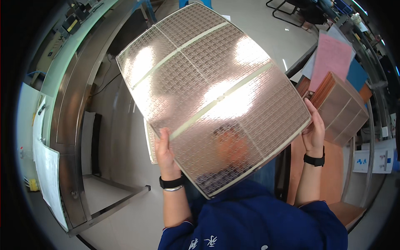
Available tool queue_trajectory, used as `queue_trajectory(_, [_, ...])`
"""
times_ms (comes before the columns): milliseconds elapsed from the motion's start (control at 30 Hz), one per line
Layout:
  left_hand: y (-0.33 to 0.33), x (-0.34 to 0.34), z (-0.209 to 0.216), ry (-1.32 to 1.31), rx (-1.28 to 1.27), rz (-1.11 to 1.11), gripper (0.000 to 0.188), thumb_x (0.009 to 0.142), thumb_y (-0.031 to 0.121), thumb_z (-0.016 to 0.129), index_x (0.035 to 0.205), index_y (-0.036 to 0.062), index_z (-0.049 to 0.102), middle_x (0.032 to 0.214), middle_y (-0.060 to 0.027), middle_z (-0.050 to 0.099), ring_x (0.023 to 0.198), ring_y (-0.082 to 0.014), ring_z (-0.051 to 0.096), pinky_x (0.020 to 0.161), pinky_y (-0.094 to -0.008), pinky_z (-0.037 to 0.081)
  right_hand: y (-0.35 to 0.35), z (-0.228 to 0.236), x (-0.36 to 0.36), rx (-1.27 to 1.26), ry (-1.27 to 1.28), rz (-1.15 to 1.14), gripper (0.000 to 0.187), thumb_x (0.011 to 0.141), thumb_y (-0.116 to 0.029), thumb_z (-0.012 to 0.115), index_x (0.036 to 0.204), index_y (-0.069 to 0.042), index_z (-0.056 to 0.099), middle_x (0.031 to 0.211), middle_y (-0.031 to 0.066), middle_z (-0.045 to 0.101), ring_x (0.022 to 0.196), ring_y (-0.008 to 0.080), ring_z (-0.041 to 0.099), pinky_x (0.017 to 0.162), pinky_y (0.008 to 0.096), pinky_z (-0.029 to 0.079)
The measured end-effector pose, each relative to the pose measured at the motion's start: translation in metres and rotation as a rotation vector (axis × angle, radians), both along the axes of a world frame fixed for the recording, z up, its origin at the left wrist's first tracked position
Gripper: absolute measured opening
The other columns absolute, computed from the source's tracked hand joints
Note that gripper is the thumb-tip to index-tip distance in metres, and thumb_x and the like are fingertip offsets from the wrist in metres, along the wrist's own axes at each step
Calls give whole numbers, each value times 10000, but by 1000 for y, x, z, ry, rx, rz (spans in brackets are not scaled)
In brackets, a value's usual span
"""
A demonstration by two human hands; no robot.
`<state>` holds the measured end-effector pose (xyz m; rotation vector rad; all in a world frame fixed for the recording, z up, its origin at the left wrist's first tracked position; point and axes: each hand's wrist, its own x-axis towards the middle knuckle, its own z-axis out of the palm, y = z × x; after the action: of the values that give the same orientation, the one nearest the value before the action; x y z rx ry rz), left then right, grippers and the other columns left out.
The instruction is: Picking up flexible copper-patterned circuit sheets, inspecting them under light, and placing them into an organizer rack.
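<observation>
A large shiny copper-coloured circuit board panel is held up, tilted, in front of me. Rows of small repeated patterns and pale strips cross its face, and bright light glares off it. My left hand grips its lower left edge, thumb on the face and fingers hidden behind. At the right corner, my right hand has hold of the edge, with the fingers partly behind the panel. The edge of another patterned panel shows behind the held one, near my left hand.
To the right, a stack of similar panels leans on a brown board, with pink paper above. A metal-fronted bench runs along the left, with white sheets on its side. A metal frame juts out low at left.
</observation>
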<state>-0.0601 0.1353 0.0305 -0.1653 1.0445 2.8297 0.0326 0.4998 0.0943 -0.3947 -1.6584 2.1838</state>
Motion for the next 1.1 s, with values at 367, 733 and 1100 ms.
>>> queue_trajectory(367, [-24, -9, -4, 0, -63, 50, 219, 944, 182, 417, 964, 12, 554, 939, -92, 611, 813, -162, 607, 718, -290, 507, -17, 11, 13, 468, -62, 58, 352, 911, -162, 509, 1229, -13, 499, 920, -12, 577, 772, 35, 486, 691, 183, 391])
queue_trajectory(733, [-25, -9, 6, 16, -22, -110, 350, 921, 142, 459, 1221, -20, 380, 1076, -102, 561, 915, -156, 587, 783, -292, 505, 10, -6, 2, -130, -44, 366, 554, 945, -339, 383, 1343, 35, 289, 1133, 113, 553, 939, 83, 554, 779, 216, 453])
queue_trajectory(1100, [-14, -17, 7, -61, -26, -215, 462, 960, 357, 284, 1201, -3, 444, 1038, -175, 585, 818, -208, 641, 642, -289, 563, -10, 5, -45, -392, -9, 386, 394, 914, -137, 456, 1264, 28, 383, 1125, 110, 555, 964, 145, 582, 816, 257, 495])
